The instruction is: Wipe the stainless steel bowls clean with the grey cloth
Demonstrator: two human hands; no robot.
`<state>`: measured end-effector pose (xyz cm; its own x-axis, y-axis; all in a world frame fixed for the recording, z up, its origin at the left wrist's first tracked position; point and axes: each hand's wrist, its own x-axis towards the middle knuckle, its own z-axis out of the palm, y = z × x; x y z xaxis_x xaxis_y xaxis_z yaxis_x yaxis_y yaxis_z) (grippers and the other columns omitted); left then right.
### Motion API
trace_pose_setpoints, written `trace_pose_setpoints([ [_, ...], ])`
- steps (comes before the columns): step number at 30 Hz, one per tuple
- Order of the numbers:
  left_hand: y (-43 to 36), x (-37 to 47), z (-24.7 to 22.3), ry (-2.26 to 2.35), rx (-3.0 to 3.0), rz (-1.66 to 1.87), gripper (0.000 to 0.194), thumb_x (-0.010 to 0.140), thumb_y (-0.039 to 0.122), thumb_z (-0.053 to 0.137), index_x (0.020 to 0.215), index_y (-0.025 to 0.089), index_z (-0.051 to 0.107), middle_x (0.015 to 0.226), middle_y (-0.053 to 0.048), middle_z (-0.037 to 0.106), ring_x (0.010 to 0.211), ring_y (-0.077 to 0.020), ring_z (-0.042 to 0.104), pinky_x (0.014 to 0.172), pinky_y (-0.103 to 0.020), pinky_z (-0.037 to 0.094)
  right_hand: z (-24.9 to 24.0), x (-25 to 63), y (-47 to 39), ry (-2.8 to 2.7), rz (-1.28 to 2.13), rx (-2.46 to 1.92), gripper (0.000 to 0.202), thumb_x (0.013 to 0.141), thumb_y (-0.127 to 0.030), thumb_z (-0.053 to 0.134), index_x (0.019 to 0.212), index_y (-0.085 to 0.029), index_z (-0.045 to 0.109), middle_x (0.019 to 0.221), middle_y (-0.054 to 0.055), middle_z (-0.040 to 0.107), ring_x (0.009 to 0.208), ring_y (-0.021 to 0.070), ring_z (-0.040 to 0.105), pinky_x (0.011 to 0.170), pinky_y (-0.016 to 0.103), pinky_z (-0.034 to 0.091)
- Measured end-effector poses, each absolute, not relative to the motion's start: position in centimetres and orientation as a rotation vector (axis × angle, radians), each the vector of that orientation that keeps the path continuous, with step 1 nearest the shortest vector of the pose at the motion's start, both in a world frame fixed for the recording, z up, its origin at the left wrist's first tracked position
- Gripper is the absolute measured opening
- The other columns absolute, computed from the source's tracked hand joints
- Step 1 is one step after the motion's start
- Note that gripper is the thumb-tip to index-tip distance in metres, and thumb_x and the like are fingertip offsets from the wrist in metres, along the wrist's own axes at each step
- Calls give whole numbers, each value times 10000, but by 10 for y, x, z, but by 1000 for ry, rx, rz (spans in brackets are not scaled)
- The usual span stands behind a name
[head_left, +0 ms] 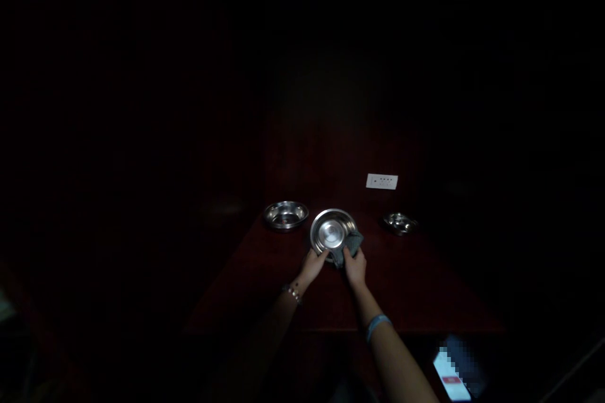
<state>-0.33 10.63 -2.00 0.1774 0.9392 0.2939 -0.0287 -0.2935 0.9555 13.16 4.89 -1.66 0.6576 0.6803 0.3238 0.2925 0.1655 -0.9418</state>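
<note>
On the table (425, 289), one bowl (286, 218) stands at rear left and a second bowl (400, 223) at rear right, with a socket panel (382, 181) on the wall behind. A third bowl (331, 234) is between them, left hand (312, 266) at its near-left rim, right hand (356, 266) and cloth (353, 242) at its near-right. A screen (450, 373) is at lower right, past the near edge.

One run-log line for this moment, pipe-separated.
left hand: holds metal bowl | right hand: holds cloth at bowl's rim | rest: second bowl left, smaller dish right, on red table; white socket plate behind
</note>
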Motion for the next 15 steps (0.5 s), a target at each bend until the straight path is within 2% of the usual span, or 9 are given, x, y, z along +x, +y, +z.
trace_pose_setpoints([
  [7,85,-11,-3,899,1393,1309,379,792,128,615,1165,76,654,1317,-181,670,1261,-273,612,1134,-385,407,-12,127,18,-1020,390,-1441,400,797,-497,603,972,-161,729,980,128,779,922,261,729,820,318,542],
  [15,38,-21,3,981,1257,1379,198,817,120,580,980,104,691,1106,-149,753,1120,-270,677,1060,-406,467,-10,125,-17,-1168,391,-1494,487,801,-549,569,966,-129,752,1009,170,775,951,288,726,836,329,528],
])
